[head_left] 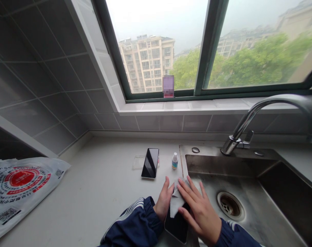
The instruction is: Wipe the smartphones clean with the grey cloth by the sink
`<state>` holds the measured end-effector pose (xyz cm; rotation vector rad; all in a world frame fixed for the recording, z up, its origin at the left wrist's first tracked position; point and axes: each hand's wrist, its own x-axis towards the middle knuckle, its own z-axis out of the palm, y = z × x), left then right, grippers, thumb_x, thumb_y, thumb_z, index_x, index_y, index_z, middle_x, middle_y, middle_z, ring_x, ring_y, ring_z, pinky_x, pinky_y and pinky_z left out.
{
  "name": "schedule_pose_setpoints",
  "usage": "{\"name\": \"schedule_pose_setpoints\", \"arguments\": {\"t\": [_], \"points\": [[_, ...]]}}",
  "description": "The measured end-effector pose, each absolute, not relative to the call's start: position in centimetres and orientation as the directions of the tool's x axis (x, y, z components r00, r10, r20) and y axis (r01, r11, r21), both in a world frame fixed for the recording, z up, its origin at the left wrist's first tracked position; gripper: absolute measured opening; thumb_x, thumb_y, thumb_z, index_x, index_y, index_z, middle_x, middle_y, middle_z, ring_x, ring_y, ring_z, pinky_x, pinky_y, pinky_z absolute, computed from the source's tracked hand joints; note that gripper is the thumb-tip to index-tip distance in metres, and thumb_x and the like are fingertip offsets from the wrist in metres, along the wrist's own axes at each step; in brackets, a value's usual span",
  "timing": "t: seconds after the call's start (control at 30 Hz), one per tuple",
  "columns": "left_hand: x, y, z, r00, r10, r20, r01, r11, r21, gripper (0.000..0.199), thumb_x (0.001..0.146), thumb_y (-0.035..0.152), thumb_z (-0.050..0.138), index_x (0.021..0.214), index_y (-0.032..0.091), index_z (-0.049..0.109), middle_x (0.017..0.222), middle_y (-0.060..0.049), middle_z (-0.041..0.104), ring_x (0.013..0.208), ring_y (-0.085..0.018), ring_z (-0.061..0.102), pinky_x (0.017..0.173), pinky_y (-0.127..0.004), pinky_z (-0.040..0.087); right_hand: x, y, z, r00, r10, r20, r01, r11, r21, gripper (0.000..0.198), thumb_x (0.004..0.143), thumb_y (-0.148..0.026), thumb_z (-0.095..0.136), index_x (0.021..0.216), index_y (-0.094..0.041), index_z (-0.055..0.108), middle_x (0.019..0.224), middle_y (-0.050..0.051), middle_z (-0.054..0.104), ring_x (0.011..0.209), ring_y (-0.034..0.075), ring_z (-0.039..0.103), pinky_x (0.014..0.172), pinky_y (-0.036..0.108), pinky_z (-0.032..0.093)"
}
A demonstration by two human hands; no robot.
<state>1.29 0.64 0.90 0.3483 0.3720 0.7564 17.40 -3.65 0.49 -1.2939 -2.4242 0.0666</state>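
Observation:
A smartphone with a black screen (pixel 177 227) is tilted near the counter's front, by the sink edge. My left hand (pixel 164 202) grips it along its left side, thumb pointing up. My right hand (pixel 197 206) presses a pale grey cleaning cloth (pixel 175 205) with zigzag edges onto the screen, fingers stretched over it. Part of the cloth and the phone's upper end are hidden under that hand. Beyond the hands, a second smartphone (pixel 150 164) lies face up, partly over a clear phone case (pixel 138 162). A small white-capped bottle (pixel 175 162) stands upright beside it.
To the right is a steel sink (pixel 204 183) with a round drain (pixel 230 206) and a curved chrome faucet (pixel 233 140). A printed white plastic bag (pixel 24 188) lies at the left of the counter (pixel 104 192). A window with a tiled sill (pixel 156 107) is behind.

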Motion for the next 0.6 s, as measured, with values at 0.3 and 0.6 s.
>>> {"name": "schedule_pose_setpoints", "arguments": {"t": [0.3,0.6], "points": [[1.28,0.62,0.96,0.648,0.732,-0.211,-0.597,0.66,0.456,0.069,0.091,0.06,0.034,0.139,0.011,0.044,0.131,-0.013,0.059,0.132,-0.025,0.044,0.119,-0.04,0.016,17.5,-3.55,0.49,-0.503,0.804,0.319,0.783,0.579,-0.225,0.065,0.096,-0.04,0.044,0.153,-0.022,0.017,0.154,0.007,0.026,0.144,0.036,0.014,0.106,0.069,0.021],[1.33,0.71,1.28,0.651,0.725,-0.223,-0.589,0.669,0.454,0.069,0.09,0.06,0.037,0.138,0.012,0.045,0.131,-0.013,0.059,0.133,-0.025,0.043,0.119,-0.04,0.014,17.37,-3.57,0.63,-0.513,0.795,0.323,0.77,0.593,-0.236,0.066,0.096,-0.04,0.044,0.153,-0.022,0.015,0.153,0.008,0.027,0.143,0.036,0.015,0.107,0.068,0.022]]}}
